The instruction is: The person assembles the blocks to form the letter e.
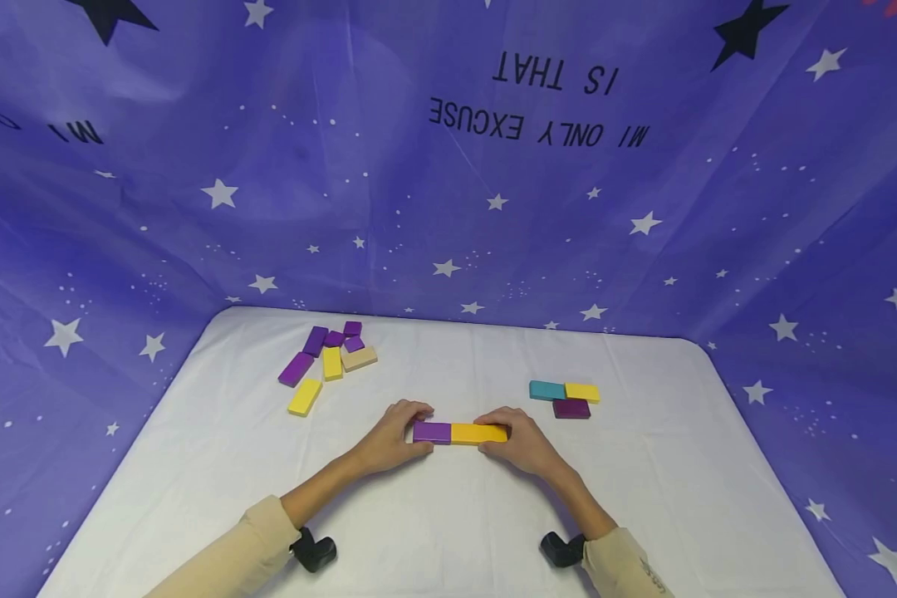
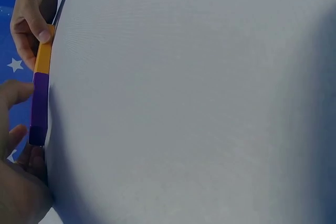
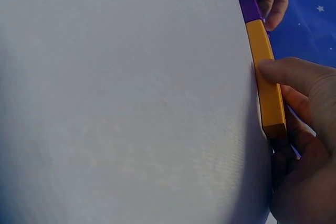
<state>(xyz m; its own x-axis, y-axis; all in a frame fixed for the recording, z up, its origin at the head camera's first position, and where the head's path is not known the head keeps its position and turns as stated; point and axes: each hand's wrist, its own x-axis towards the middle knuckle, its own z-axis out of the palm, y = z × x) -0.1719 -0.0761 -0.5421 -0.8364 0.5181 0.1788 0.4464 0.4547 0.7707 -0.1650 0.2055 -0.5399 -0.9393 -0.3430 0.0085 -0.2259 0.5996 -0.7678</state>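
Note:
On the white table, a purple block and an orange-yellow block lie end to end in one straight row. My left hand holds the purple block at its left end, thumb on the near side and fingers on the far side. At the other end, my right hand pinches the orange-yellow block between thumb and fingers. The right wrist view shows the right thumb pressing the long face of that block. In the left wrist view, the left thumb touches the purple block near the joint.
Back left lies a loose group of purple blocks, yellow blocks and a beige block. To the right, a teal block, a yellow block and a dark purple block sit together. A blue star-printed curtain surrounds the table.

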